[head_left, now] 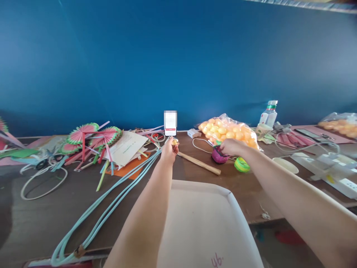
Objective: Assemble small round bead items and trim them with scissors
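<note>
Near the middle of the table, my left hand is closed on a small golden object, held between thumb and fingers; its kind is too small to tell. My right hand reaches down to a small purple container, its bent fingers pressed together at the top opening. The fingertips are hidden there, so what they pinch cannot be made out. Just right of the container lies a green and yellow roll. A wooden stick lies between my two hands.
A phone stands against the blue wall. Behind my right hand sits a clear bag of orange balls. Bottles and a power strip are at right. Paper fans, papers and light-blue tubing lie at left.
</note>
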Tool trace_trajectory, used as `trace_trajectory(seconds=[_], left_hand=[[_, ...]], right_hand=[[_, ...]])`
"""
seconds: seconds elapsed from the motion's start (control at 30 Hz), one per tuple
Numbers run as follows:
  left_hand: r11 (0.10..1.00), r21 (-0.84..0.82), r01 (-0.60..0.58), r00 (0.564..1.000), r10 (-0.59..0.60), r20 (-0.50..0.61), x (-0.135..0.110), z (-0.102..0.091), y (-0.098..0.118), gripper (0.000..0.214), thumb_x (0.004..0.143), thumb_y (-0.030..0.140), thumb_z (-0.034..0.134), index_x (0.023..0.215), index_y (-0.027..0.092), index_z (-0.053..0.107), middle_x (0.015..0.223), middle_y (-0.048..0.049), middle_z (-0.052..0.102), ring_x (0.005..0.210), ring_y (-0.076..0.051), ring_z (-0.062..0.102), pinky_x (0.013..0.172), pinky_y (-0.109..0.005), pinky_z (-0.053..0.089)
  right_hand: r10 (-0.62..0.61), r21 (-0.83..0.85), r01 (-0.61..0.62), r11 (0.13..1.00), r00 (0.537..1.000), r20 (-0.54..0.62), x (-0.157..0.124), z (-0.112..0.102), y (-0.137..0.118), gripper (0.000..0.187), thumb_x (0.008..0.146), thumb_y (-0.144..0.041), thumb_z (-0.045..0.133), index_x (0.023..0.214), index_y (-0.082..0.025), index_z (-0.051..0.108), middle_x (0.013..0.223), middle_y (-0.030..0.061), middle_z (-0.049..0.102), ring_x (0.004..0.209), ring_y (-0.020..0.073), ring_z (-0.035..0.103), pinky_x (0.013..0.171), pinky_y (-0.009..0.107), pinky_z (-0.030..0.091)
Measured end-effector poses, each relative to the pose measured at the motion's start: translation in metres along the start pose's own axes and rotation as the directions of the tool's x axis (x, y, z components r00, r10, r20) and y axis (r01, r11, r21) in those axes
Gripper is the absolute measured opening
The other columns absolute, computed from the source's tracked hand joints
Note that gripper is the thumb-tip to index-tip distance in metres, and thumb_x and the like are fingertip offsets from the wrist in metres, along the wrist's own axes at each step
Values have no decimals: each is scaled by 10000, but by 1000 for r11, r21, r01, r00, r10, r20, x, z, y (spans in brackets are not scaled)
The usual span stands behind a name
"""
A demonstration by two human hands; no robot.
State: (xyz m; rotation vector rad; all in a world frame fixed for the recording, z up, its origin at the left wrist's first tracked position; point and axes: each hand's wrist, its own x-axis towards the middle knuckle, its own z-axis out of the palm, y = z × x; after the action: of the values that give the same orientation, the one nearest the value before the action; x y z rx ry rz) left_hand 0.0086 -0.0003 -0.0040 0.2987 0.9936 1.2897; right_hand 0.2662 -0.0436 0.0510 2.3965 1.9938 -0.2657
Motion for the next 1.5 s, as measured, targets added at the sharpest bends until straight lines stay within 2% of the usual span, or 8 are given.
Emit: trace_trajectory(seconds=[0.13, 0.3, 0.5, 0.7, 0.97, 1.1, 1.27, 1.5], left_hand=[[1000, 25, -3, 1000, 3, 4, -1, 0, 0, 229, 926, 319, 616, 808, 122, 606, 738, -71, 654, 457, -27, 524, 458, -116, 433], [1000, 27, -10, 1000, 10, 5, 0, 1, -1, 218, 925, 314, 616, 810, 129, 609, 726, -64, 655, 452, -27, 524, 459, -116, 429], [1000, 24, -4, 1000, 4, 4, -1, 1, 0, 230, 923, 314, 615, 787, 129, 606, 720, -65, 651, 442, -26, 514, 451, -116, 419], [999, 29, 14, 1000, -13, -6, -1, 1, 0, 208, 919, 316, 621, 818, 135, 608, 730, -57, 653, 449, -30, 521, 448, -116, 429], [1000, -1, 12, 1000, -12, 14, 6, -1, -2, 198, 910, 315, 640, 835, 133, 618, 735, -60, 651, 448, -27, 528, 451, -111, 438], [1000, 6, 17, 1000, -17, 2, 6, 0, -2, 200, 897, 327, 662, 840, 139, 622, 718, -46, 652, 455, -33, 534, 441, -112, 441], [1000, 11, 2, 1000, -2, 3, 6, -2, -3, 210, 895, 328, 664, 819, 137, 623, 730, -57, 657, 454, -32, 538, 451, -116, 441], [1000, 1, 11, 1000, -11, 2, 5, 0, -1, 221, 912, 320, 638, 806, 128, 614, 724, -60, 654, 447, -29, 534, 456, -118, 431]], right_hand=[[-4, -213, 30, 977, 992, 122, -2, 2, -21, 173, 658, -150, 673, 792, -211, 764, 877, 108, 735, 863, 286, 693, 692, 329, 462], [-51, -215, 75, 974, 992, 117, 0, 5, -20, 174, 654, -89, 644, 750, -201, 737, 867, 117, 725, 836, 277, 675, 660, 311, 419], [-54, -47, 53, 997, 999, 0, -2, 14, 4, 166, 713, -223, 630, 817, -275, 748, 884, 17, 728, 810, 206, 640, 642, 280, 381], [-72, 103, 78, 992, 995, -64, -3, 9, 8, 69, 724, -216, 643, 742, -213, 710, 780, 5, 717, 724, 152, 619, 612, 230, 384], [-64, 464, 97, 881, 994, -86, 0, 0, 15, 122, 711, -295, 683, 730, -174, 684, 653, 10, 666, 611, 135, 594, 572, 223, 419], [-146, 264, 135, 955, 989, 21, -1, 7, 9, 101, 651, -309, 704, 669, -209, 704, 617, -15, 641, 641, 147, 599, 590, 231, 409], [-90, -31, 93, 995, 991, 100, 3, 12, -6, 37, 603, -214, 680, 635, -230, 689, 601, -13, 611, 650, 160, 587, 605, 248, 381], [-114, -9, 115, 993, 989, 93, 13, 19, 3, 74, 616, -200, 644, 659, -218, 701, 667, 1, 649, 695, 165, 594, 621, 248, 388]])
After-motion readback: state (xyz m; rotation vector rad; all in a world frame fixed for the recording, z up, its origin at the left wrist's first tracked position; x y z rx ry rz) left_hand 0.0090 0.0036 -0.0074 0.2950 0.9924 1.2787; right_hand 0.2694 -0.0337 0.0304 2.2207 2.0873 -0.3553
